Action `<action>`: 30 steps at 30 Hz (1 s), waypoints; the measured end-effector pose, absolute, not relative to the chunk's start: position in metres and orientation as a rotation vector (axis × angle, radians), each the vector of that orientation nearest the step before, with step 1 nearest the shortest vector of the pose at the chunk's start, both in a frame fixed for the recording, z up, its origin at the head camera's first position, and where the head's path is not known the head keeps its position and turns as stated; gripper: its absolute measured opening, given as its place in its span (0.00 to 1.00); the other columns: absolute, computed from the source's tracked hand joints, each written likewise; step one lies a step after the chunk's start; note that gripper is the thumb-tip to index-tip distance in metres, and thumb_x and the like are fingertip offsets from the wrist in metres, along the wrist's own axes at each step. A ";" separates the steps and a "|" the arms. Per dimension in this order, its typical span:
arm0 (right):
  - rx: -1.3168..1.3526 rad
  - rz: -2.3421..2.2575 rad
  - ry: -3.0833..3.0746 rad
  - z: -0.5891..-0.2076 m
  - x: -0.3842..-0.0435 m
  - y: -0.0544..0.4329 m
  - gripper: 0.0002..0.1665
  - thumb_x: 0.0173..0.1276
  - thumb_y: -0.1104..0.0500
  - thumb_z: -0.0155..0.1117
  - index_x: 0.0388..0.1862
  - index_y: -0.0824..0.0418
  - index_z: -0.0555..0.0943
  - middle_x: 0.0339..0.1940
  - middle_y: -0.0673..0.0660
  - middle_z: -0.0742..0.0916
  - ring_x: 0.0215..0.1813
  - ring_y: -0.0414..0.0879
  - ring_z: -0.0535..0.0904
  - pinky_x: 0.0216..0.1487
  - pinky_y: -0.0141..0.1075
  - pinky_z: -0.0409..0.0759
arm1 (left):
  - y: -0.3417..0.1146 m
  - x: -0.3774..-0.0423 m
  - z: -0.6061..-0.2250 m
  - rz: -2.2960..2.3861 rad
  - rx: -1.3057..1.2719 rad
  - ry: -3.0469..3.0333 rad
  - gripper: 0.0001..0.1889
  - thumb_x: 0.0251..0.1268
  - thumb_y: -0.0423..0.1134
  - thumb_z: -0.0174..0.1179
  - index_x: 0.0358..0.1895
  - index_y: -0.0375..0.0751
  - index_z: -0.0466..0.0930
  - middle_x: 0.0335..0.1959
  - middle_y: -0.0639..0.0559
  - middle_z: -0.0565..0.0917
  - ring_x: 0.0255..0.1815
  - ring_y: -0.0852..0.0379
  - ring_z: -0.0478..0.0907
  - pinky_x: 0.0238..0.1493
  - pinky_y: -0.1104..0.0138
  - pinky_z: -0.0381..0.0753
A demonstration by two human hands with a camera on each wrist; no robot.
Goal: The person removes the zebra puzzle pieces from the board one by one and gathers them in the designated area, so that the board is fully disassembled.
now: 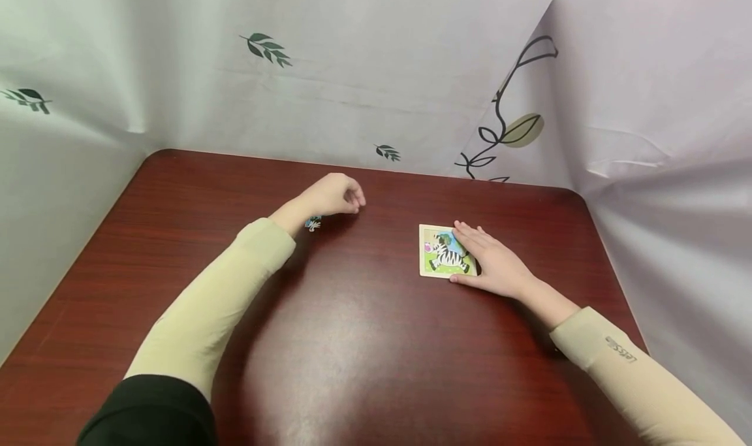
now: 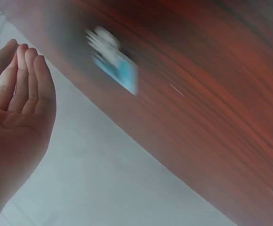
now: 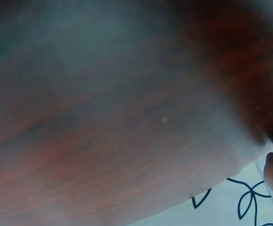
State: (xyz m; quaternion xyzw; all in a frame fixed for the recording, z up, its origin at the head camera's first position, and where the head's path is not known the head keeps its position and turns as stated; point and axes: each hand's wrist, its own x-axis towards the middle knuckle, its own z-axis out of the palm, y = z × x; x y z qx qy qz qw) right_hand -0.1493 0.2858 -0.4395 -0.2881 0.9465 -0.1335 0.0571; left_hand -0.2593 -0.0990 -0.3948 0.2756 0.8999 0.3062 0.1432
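Note:
My left hand (image 1: 336, 194) hovers over the far middle of the table with its fingers loosely bent; nothing shows between them in the left wrist view. A small blue, white and black piece (image 1: 314, 223), blurred in the left wrist view (image 2: 113, 61), lies on the table close to that hand's wrist. To the right, a square zebra puzzle board (image 1: 449, 258) lies flat. My right hand (image 1: 493, 261) rests on its right side, fingers extended over the far right corner and thumb at the near edge, hiding part of the board.
The dark red wooden table (image 1: 352, 341) has rounded far corners. White cloth (image 1: 329, 106) printed with leaves hangs behind it and along both sides.

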 end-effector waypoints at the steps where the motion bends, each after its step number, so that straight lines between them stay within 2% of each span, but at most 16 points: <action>1: -0.873 -0.407 2.870 -0.440 -0.149 0.286 0.63 0.63 0.36 0.77 0.85 0.64 0.60 0.88 0.61 0.63 0.88 0.57 0.58 0.88 0.55 0.54 | -0.092 -0.259 -0.395 0.898 0.807 2.579 0.07 0.65 0.26 0.66 0.43 0.34 0.89 0.38 0.43 0.92 0.44 0.48 0.88 0.55 0.58 0.86; 17: -0.901 -0.444 2.876 -0.439 -0.149 0.287 0.60 0.65 0.39 0.77 0.85 0.65 0.60 0.87 0.63 0.64 0.88 0.59 0.59 0.88 0.54 0.54 | 0.016 -0.250 -0.399 1.032 0.959 2.453 0.08 0.67 0.26 0.66 0.47 0.34 0.89 0.42 0.44 0.90 0.44 0.53 0.87 0.50 0.69 0.85; 30: -0.877 -0.456 2.877 -0.437 -0.149 0.290 0.60 0.65 0.40 0.77 0.85 0.66 0.60 0.87 0.63 0.64 0.88 0.60 0.58 0.88 0.55 0.53 | 0.048 -0.242 -0.408 0.944 0.940 2.479 0.07 0.68 0.27 0.67 0.46 0.37 0.89 0.43 0.45 0.90 0.45 0.55 0.86 0.50 0.71 0.82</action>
